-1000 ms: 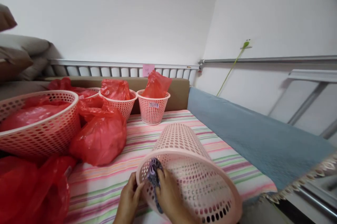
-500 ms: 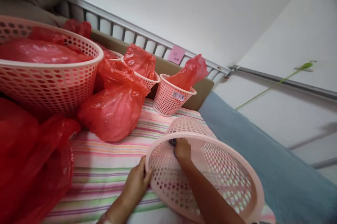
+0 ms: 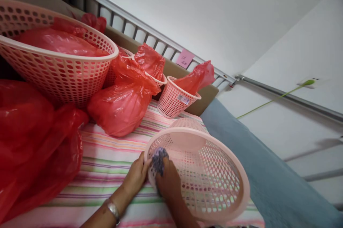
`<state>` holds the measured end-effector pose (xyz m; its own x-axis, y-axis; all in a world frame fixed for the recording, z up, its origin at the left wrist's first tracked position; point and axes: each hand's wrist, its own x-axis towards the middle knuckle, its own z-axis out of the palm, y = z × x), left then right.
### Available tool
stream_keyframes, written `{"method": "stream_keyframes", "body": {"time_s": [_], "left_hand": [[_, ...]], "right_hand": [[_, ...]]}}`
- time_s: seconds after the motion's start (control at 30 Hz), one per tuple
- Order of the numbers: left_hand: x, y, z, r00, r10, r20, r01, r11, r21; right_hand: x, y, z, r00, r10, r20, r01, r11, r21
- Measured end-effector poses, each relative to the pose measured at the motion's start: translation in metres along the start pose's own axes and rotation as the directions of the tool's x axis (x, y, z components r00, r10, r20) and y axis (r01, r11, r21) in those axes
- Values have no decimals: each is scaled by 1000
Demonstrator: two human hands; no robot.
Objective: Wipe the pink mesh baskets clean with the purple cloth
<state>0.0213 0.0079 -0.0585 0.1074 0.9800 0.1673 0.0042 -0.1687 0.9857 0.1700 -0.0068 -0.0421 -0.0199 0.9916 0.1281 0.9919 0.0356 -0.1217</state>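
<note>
A pale pink perforated plastic basket [image 3: 242,199] lies on its side, its wide mouth facing me, on a striped sheet [image 3: 104,156]. My left hand [image 3: 136,174] grips its rim at the left. Inside the mouth, near that same rim, my right hand [image 3: 169,180] is closed on a crumpled grey-and-lilac cloth [image 3: 160,160], which is against the inner wall. The basket's far, narrower end stretches away behind the rim and is partly hidden.
Left stands a large pink basket [image 3: 80,74] with a red plastic bag inside. Knotted red bags [image 3: 120,110] lie near it. A smaller pink basket [image 3: 171,101] holds another red bag. Behind runs a metal bed rail [image 3: 150,31] with a pink note [image 3: 184,58]; a blue panel [image 3: 235,142] is right.
My right hand has drawn the cloth from deep inside the basket to the left part near the rim. The left hand stays on the rim. The view has shifted slightly.
</note>
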Motion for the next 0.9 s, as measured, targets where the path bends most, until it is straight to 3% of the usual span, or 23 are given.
{"method": "stream_keyframes", "body": {"time_s": [0.1,0.17,0.27,0.4,0.57,0.67,0.8,0.9], "left_hand": [[-2,2,-3,1000,19,-18,-20,1000,-19],[-2,1,-4,1000,22,-14,-22,1000,-13],[1,-6,-3,999,-42,26,41,999,7],[7,-16,-4,985,-159,66,157,987,24],[6,-16,-1,990,-113,83,107,991,75],[5,-12,-1,993,-94,68,87,991,97],[8,-4,-9,998,-57,30,54,993,109],[11,3,-19,999,-16,-50,18,999,41]], "right_hand": [[-32,-7,3,995,-98,8,97,991,95],[-27,-5,1,998,-57,21,53,987,154],[9,-2,-5,995,91,42,-97,980,175],[62,0,-6,973,220,69,-225,971,76],[102,18,3,929,368,-27,-369,928,-56],[117,30,5,908,418,-28,-419,901,-109],[114,28,1,930,366,26,-361,925,-122],[77,12,-1,968,241,72,-235,969,-80]]}}
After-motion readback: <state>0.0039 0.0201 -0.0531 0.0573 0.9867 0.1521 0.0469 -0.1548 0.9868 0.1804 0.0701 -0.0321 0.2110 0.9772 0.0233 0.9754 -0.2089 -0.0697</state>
